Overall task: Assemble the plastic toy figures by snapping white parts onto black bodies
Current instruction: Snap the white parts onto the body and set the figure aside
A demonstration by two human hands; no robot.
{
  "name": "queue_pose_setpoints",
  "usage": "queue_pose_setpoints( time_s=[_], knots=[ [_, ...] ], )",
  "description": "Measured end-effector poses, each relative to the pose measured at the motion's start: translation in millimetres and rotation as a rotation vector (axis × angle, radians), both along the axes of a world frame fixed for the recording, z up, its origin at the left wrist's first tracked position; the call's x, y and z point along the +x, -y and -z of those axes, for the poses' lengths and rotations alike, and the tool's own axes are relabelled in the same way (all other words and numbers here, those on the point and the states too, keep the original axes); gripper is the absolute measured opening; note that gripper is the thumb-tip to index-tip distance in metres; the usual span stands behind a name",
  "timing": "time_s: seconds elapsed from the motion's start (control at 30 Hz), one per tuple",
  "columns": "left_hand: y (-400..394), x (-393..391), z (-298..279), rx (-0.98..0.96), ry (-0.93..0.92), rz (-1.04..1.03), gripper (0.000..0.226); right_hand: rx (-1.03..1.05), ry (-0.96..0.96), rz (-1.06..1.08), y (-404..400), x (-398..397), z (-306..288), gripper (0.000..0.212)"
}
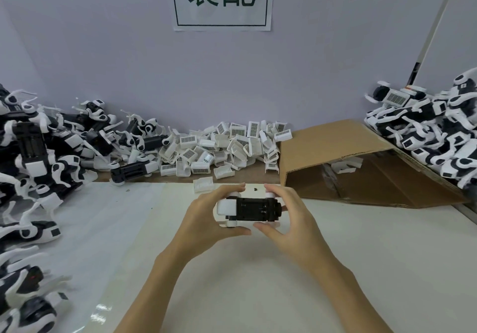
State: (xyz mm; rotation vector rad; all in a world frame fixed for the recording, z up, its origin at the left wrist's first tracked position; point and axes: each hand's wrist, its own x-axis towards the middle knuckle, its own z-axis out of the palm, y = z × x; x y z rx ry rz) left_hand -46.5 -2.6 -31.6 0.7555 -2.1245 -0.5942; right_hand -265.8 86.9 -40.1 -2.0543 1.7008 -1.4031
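White table (pixel 258 281), loose white parts (pixel 227 146) heaped along far edge. Black body (pixel 254 208) above table middle, clasped by left hand (pixel 206 219) and right hand (pixel 291 219); white part (pixel 226 207) pressed on at left end. Next, likely: squeeze until seated.

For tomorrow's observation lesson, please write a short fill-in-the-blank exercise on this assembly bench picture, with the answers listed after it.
1. Both hands, left hand and right hand, hold one toy body whose middle section is ____ in colour.
2. The open box lying on its side is made of ____.
3. The loose white parts are heaped against the ____.

Answers: black; cardboard; wall
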Motion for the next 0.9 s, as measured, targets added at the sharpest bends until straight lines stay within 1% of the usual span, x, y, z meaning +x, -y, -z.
queue_pose_setpoints(
  time_s=[0.1, 0.17, 0.2, 0.23, 0.3, 0.37, 0.43, 0.47, 0.53, 0.57, 0.63, 0.73, 0.8, 0.87, 0.9],
  knots=[
    [0.4, 3.6, 0.1, 0.136, -0.078, 0.010, 0.062, 0.019, -0.011, -0.004, -2.7, 4.9, -2.0, 0.064],
    [-1.0, 5.2, -4.7, 0.313, -0.150, -0.032, 0.038, 0.052, 0.098, -0.005, -5.6, 10.9, -2.9, 0.059],
    [-2.9, 5.2, -8.5, 0.434, -0.160, -0.025, 0.037, 0.081, 0.181, -0.005, -6.5, 15.6, -3.3, 0.059],
    [-4.3, 5.0, -10.2, 0.541, -0.144, 0.003, 0.047, 0.104, 0.258, 0.000, -6.9, 20.6, -3.0, 0.060],
    [-5.0, 5.1, -10.5, 0.691, -0.084, 0.045, 0.067, 0.150, 0.385, 0.006, -5.2, 28.0, -1.2, 0.062],
    [-2.6, 5.6, -9.6, 0.791, -0.113, 0.044, 0.077, 0.244, 0.504, -0.025, -1.7, 29.1, -0.3, 0.062],
    [-0.3, 6.6, -8.0, 0.895, -0.174, 0.051, 0.082, 0.318, 0.598, -0.054, 0.7, 27.1, 0.0, 0.058],
    [0.0, 6.7, -7.3, 0.958, -0.195, 0.064, 0.088, 0.321, 0.599, -0.045, 1.2, 25.5, 0.4, 0.054],
    [-1.2, 6.0, -7.0, 1.078, -0.223, 0.089, 0.095, 0.288, 0.527, -0.004, 1.4, 24.2, 2.3, 0.044],
    [-1.8, 5.1, -6.8, 1.108, -0.232, 0.102, 0.093, 0.270, 0.515, -0.001, 1.2, 24.4, 3.2, 0.038],
    [-1.4, 2.4, -5.1, 1.133, -0.258, 0.118, 0.088, 0.259, 0.564, -0.017, 1.0, 25.1, 2.9, 0.028],
    [0.5, 0.6, -3.5, 1.116, -0.266, 0.097, 0.086, 0.254, 0.588, -0.039, 1.8, 22.0, 1.5, 0.027],
    [1.5, 1.6, -2.5, 1.025, -0.291, 0.085, 0.073, 0.275, 0.641, -0.067, 3.2, 18.1, -0.2, 0.028],
    [1.3, 3.4, -2.6, 0.895, -0.339, 0.094, 0.059, 0.304, 0.771, -0.139, 3.2, 16.7, -3.3, 0.032],
    [0.6, 5.0, -4.5, 0.832, -0.344, 0.094, 0.055, 0.318, 0.801, -0.174, 2.2, 17.6, -3.9, 0.035]
  ],
)
